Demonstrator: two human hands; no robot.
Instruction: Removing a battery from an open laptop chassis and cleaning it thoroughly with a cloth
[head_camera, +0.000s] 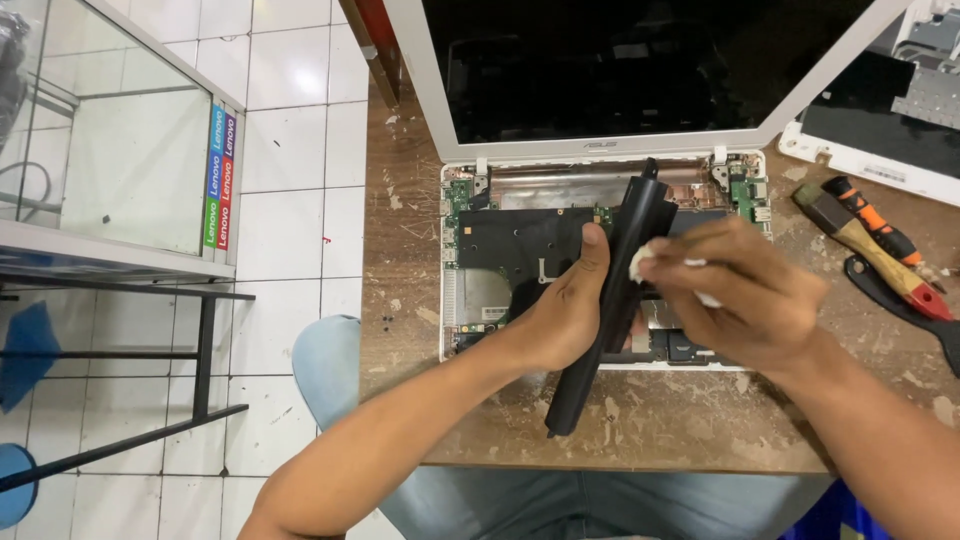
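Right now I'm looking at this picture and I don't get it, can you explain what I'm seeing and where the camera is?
There is one picture, taken by a camera worn on a person's head, looking down at their own two bare hands. The left hand holds a long black bar-shaped part at a slant. The right hand presses a small white wad against it. Below lies an opened white laptop, its circuit boards showing and its dark screen tilted back. It rests on a scuffed wooden table. At the right lie a brush with a wooden handle and an orange and black screwdriver.
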